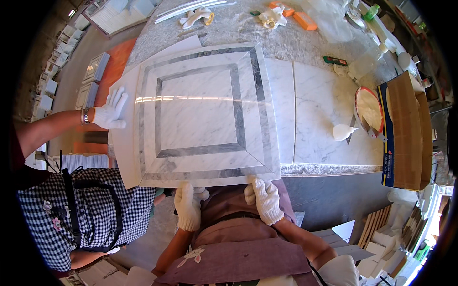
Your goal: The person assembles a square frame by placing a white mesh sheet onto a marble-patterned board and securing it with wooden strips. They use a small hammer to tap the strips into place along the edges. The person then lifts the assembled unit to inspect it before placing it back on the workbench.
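Observation:
A large square marble tile panel (200, 114) with grey inlaid borders lies on the stone worktable (329, 105), its near edge overhanging toward me. My left hand (187, 208), in a white glove, grips the panel's near edge from below at the left. My right hand (264, 200), also gloved, holds the same edge further right. A co-worker in a checked apron stands at my left, with one gloved hand (112, 110) flat on the white board under the panel's left side.
On the table's right stand a round bowl of paste (368, 109) with a scraper, a white lump (343, 132) and a cardboard box (405, 131). Gloves, orange blocks and plastic bags lie at the far edge. Stacked tiles sit on the floor at left and lower right.

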The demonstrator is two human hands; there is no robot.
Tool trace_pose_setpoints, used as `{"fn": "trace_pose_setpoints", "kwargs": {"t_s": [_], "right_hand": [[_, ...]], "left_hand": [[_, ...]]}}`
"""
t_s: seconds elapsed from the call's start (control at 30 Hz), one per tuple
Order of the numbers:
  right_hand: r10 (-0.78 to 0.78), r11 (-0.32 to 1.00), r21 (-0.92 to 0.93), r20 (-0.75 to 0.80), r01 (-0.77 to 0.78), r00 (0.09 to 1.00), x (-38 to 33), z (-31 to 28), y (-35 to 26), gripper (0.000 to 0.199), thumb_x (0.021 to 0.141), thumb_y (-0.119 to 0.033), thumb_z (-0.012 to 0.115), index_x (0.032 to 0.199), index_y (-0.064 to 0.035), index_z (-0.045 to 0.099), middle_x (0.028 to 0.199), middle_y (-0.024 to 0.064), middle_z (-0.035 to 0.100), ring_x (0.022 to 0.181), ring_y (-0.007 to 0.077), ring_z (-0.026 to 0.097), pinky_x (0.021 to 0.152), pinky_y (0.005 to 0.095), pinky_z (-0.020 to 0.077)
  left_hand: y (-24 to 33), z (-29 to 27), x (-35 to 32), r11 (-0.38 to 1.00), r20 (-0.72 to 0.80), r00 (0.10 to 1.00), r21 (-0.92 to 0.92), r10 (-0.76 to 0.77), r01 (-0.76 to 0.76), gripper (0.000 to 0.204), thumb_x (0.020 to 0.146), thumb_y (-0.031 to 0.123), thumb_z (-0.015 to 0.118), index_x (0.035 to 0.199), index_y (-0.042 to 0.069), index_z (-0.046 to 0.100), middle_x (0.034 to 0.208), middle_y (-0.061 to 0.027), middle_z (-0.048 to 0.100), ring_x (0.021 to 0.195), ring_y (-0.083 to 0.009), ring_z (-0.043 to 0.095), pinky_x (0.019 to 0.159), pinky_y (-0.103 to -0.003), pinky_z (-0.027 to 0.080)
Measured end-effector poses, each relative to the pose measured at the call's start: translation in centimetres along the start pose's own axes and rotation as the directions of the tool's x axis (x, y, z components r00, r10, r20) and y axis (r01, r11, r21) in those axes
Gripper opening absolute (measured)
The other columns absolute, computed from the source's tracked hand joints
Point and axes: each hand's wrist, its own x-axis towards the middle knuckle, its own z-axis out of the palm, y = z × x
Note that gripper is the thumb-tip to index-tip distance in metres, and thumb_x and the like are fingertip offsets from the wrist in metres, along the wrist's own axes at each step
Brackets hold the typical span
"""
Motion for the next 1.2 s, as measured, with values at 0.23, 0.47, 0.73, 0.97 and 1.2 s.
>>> {"fn": "trace_pose_setpoints", "kwargs": {"t_s": [0.23, 0.47, 0.73, 0.97, 1.2], "right_hand": [[-0.008, 0.998, -0.066, -0.015, 0.007, 1.000, 0.1, 0.1, -0.3, 0.038, 0.102, -0.035, 0.055, 0.087, -0.0010, 0.064, 0.071, 0.0049, 0.065, 0.055, 0.0099, 0.057, 0.053, 0.0247, 0.0474], [-0.064, 0.989, -0.131, 0.050, 0.070, 0.997, 0.5, -0.7, 0.3, 0.049, 0.102, -0.046, 0.052, 0.082, -0.0029, 0.062, 0.065, 0.0049, 0.059, 0.055, 0.0113, 0.053, 0.052, 0.0258, 0.0444], [-0.010, 0.998, -0.060, 0.078, 0.014, 0.997, 0.2, -0.5, 0.6, 0.046, 0.102, -0.041, 0.052, 0.094, 0.0028, 0.064, 0.067, 0.0067, 0.060, 0.052, 0.0131, 0.052, 0.048, 0.0267, 0.0433], [-0.038, 0.991, -0.119, 0.135, 0.054, 0.990, 0.2, -1.5, 1.3, 0.045, 0.099, -0.042, 0.059, 0.096, 0.0030, 0.064, 0.069, 0.0069, 0.061, 0.054, 0.0132, 0.054, 0.050, 0.0265, 0.0448], [0.023, 0.960, -0.273, 0.316, 0.068, 0.949, -0.7, -3.2, 1.8, 0.042, 0.099, -0.035, 0.062, 0.105, 0.0054, 0.066, 0.076, 0.0066, 0.066, 0.059, 0.0110, 0.058, 0.054, 0.0243, 0.0488]], "left_hand": [[0.0, 0.3, 0.0, 1.000, -0.023, 1.000, 0.018, 0.007, -0.006, 0.020, 0.100, 0.025, 0.059, 0.108, 0.007, 0.056, 0.087, -0.0046, 0.058, 0.074, -0.0168, 0.052, 0.064, -0.032, 0.045], [-0.2, 0.4, 0.1, 0.996, -0.136, 0.991, 0.083, -0.014, 0.025, 0.025, 0.101, 0.027, 0.057, 0.105, 0.003, 0.059, 0.085, -0.0069, 0.065, 0.068, -0.0158, 0.060, 0.065, -0.032, 0.052], [-1.2, -0.4, -0.1, 0.996, -0.130, 0.991, 0.068, -0.042, 0.051, 0.028, 0.101, 0.029, 0.058, 0.106, 0.003, 0.063, 0.087, -0.0060, 0.068, 0.071, -0.0146, 0.064, 0.066, -0.029, 0.055], [-2.0, -0.8, -1.5, 0.997, -0.075, 0.997, 0.083, 0.003, 0.003, 0.029, 0.102, 0.026, 0.056, 0.110, -0.001, 0.064, 0.090, -0.0069, 0.070, 0.073, -0.0140, 0.067, 0.067, -0.028, 0.055], [-4.7, -1.7, -3.5, 0.998, -0.063, 0.997, 0.051, 0.040, -0.037, 0.029, 0.102, 0.026, 0.056, 0.111, 0.000, 0.064, 0.091, -0.0065, 0.069, 0.073, -0.0129, 0.066, 0.069, -0.027, 0.055]]}}
